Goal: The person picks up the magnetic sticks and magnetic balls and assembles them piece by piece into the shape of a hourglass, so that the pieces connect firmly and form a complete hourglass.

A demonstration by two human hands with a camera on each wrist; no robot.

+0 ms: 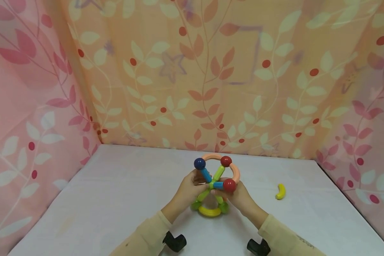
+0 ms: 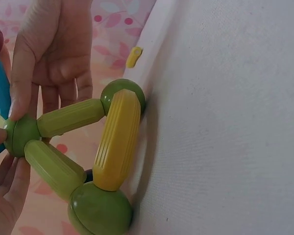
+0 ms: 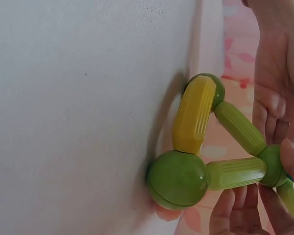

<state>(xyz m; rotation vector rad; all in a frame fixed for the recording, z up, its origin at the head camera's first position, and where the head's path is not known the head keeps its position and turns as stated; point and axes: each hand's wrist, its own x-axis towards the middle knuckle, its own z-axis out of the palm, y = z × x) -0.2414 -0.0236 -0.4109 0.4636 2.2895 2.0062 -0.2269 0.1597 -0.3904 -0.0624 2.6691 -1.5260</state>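
Both hands hold a magnetic ball-and-rod building toy (image 1: 219, 174) upright over the white table. My left hand (image 1: 189, 188) grips it near the green centre ball (image 2: 24, 134) from the left. My right hand (image 1: 239, 197) holds it from the right, with the thumb close to that ball. Blue and light green rods spread upward to a dark blue ball (image 1: 200, 164) and two red balls (image 1: 226, 161), joined by peach curved rods (image 1: 235, 172). Below, a yellow curved rod (image 3: 194, 115) joins two green balls (image 3: 178, 179) at the table surface.
A loose yellow curved rod (image 1: 280, 191) lies on the white table (image 1: 131, 185), right of the hands. Floral curtains stand behind and at both sides. Black camera mounts (image 1: 176, 242) sit below the wrists.
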